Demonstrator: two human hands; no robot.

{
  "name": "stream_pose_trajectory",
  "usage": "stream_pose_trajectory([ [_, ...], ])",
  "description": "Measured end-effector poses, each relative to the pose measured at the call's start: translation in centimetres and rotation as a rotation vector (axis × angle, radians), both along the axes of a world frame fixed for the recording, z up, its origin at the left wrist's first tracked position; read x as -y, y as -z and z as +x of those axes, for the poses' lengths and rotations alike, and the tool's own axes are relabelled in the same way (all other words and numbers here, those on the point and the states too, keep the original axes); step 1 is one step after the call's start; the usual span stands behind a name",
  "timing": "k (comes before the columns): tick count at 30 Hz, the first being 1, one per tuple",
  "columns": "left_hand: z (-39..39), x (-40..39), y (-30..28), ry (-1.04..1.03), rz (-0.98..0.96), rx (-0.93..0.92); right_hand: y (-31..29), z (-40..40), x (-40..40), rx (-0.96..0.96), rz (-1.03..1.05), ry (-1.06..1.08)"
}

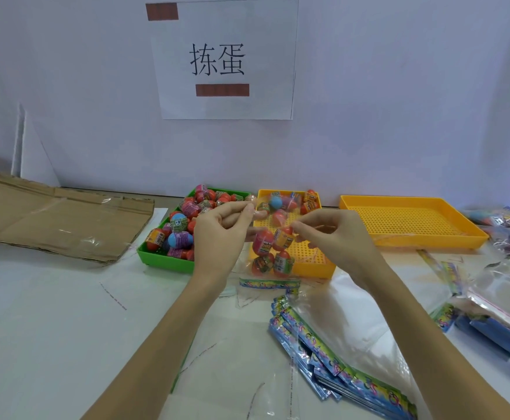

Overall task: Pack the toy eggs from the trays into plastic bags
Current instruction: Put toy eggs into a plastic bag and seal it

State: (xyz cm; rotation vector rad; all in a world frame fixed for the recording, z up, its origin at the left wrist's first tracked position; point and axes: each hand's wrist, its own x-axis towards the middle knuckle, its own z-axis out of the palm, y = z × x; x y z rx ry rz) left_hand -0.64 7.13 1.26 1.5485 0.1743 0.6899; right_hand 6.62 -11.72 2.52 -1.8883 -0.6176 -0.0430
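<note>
1. The left hand (pixel 221 228) is raised above the white table (pixel 50 298), its fingers and thumb pinching the top edge of a clear plastic bag (pixel 273 253).
2. The right hand (pixel 328 233) pinches the same top edge at the 3 o'clock side of the bag; both hands hold the bag hanging between them.
3. The bag contains several toy eggs (pixel 282 239), mostly red with printed labels, stacked at its lower end. A blue-and-green printed strip (pixel 270 283) runs across the bag's bottom edge.
4. The bag hangs in front of the near edge of a yellow tray (pixel 317 263), which holds a few more eggs at its 12 o'clock end.
5. A green tray (pixel 162 260) sits just beside the yellow tray at its 9 o'clock side and is heaped with eggs (pixel 181 224) in red, blue and purple.
6. A second yellow tray (pixel 411 219) lies at 2 o'clock from the hands.
7. Flattened cardboard (pixel 56 219) lies at 10 o'clock.
8. A fanned stack of unfilled bags (pixel 338 359) with blue printed headers lies at 5 o'clock; further bag stacks (pixel 508 301) lie at 4 o'clock.
9. A paper sign (pixel 223 59) with two printed characters hangs on the wall at 12 o'clock.
</note>
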Motion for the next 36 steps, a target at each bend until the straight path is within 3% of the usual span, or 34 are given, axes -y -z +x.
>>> stream_pose_trajectory([
  [5,0.1,-0.8,-0.4,0.256,-0.221,-0.114,0.0,0.4,0.4,-0.182,0.170,-0.001],
  [8,0.1,-1.2,-0.1,0.338,-0.204,-0.149,0.1,0.5,0.5,-0.220,0.179,0.007],
  [21,0.0,-1.5,0.0,0.256,-0.279,-0.189,-0.2,1.1,1.8,-0.174,0.187,-0.100],
  [36,0.5,-2.4,0.4,0.306,-0.151,-0.087,-0.3,1.7,2.6,-0.193,0.264,-0.206],
])
